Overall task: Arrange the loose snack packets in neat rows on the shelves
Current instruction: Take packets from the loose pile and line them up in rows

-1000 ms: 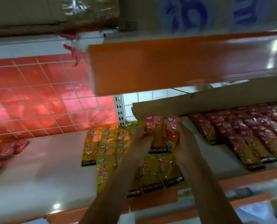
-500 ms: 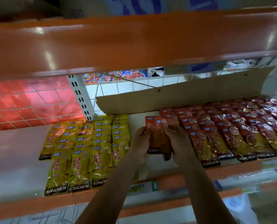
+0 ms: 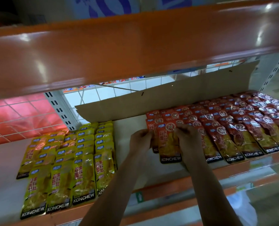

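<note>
So both hands are on a small stack of red packets [image 3: 168,144]. The left hand [image 3: 141,139] pinches its left edge and the right hand [image 3: 186,137] is curled over the top right corner. The stack sits at the left end of the red rows [image 3: 233,128], just over the white shelf [image 3: 130,126], though I honestly can't tell if it's touching down yet. The risk I see is that these packets look slick and they're already fanned out a bit, one peeking from behind on the left. If either grip loosens too soon they probably slide apart and end up crooked. The right hand is also resting against the neighbouring red row, so pulling it out carelessly could drag that front packet out of line. And the stack's bottom edge is close to the shelf front, so a nudge forward might tip one off. Compared with a second ago, the stack was up over the yellow packets [image 3: 70,168]. Now it's well to the right of them, across the bare gap, and lower. The view has swung right too, so the cardboard strip [image 3: 168,98] at the back shows much more.
</note>
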Available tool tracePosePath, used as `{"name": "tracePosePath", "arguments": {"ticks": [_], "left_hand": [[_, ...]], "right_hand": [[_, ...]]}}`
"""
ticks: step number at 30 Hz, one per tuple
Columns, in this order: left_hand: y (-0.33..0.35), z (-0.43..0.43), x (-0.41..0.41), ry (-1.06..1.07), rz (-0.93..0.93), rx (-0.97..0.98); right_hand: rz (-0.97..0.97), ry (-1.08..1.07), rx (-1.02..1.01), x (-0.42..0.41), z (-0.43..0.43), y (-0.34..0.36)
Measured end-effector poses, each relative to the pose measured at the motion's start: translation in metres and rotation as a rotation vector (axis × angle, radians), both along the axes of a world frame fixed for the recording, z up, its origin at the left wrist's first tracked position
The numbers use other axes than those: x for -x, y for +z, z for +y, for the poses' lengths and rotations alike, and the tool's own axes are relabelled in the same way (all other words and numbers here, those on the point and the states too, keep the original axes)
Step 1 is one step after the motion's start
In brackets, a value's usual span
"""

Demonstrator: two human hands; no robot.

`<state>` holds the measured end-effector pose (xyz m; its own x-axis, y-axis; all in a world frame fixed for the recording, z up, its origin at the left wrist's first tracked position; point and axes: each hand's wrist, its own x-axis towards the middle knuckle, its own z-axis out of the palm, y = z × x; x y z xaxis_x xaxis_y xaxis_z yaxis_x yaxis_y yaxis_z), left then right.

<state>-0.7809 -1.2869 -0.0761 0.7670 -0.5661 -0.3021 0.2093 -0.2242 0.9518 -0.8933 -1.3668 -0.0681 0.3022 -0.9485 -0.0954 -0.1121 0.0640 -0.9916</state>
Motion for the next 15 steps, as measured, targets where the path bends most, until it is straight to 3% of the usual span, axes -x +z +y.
{"name": "tracePosePath", "arguments": {"ticks": [15], "left_hand": [[-0.024, -0.015, -0.003, -0.044, -0.249, -0.172]], "right_hand": [[0.051, -0.097, 0.004, 0.011, -0.028, -0.011]]}}
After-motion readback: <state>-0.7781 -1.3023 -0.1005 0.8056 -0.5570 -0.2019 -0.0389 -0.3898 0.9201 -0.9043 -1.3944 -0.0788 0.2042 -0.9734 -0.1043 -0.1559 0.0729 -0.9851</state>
